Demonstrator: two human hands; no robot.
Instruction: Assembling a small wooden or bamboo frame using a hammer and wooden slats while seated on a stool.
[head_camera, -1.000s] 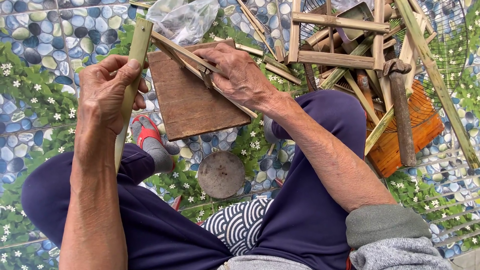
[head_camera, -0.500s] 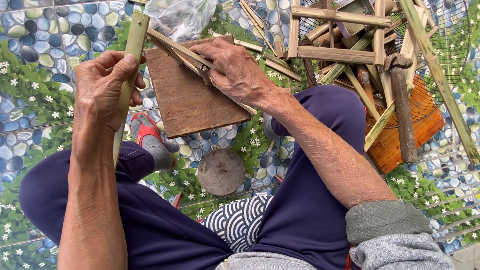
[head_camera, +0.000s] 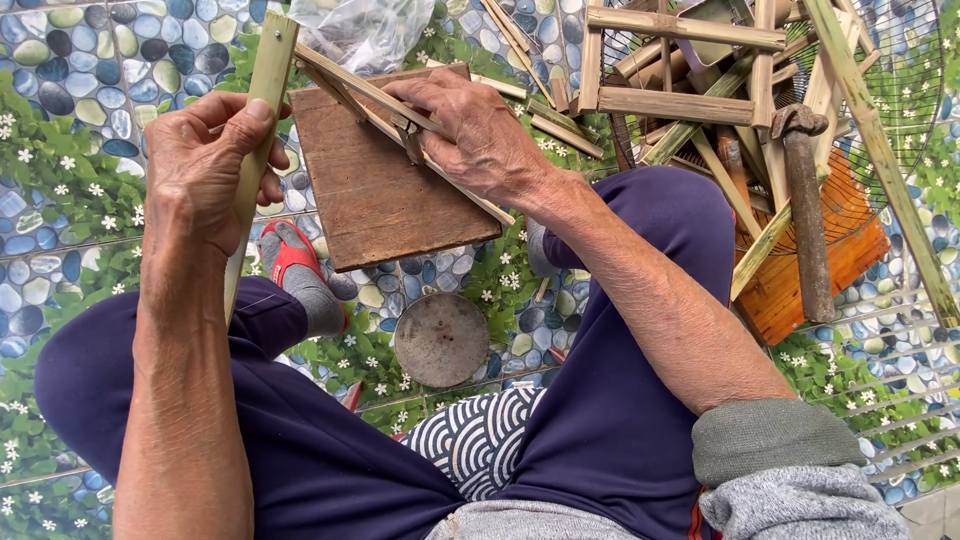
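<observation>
Green bamboo strip (head_camera: 262, 110), flat and smooth, upright in left hand (head_camera: 205, 165), fingers wrapped closed around it. Right hand (head_camera: 475, 130) pinches thin bamboo slats (head_camera: 350, 85) against a rough brown wooden board (head_camera: 385, 195) propped above the knees. Rusty round metal disc (head_camera: 441, 339) on the floor below. Hammer (head_camera: 805, 210) on the bamboo frame pile (head_camera: 690, 60) at right. Pebble-and-flower patterned floor mat (head_camera: 70, 150).

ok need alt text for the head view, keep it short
Seen from above, a seated person's left hand grips a green bamboo strip while the right hand presses thin bamboo sticks onto a brown wooden board. A hammer lies nearby.
</observation>
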